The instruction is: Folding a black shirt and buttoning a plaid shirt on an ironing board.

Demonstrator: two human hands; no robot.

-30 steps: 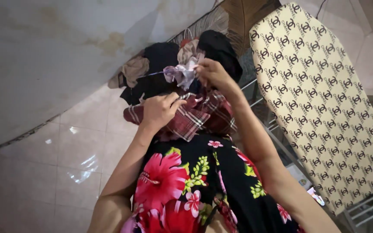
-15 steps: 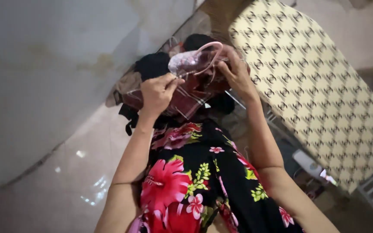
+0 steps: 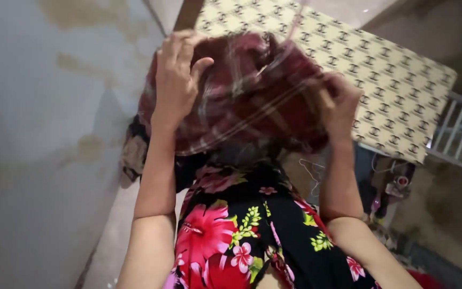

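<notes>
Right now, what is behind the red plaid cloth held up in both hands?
Behind the red plaid cloth, held by the left hand and right hand, the cream patterned ironing board shows. The cloth hides the board's near part and anything else beyond it.

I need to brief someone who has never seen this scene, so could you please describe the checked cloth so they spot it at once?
Start at the cream patterned ironing board at upper right. Just left of it, the left hand and right hand lift the dark red checked cloth. Pale crossing stripes set it apart from the black flowered dress below.
</notes>
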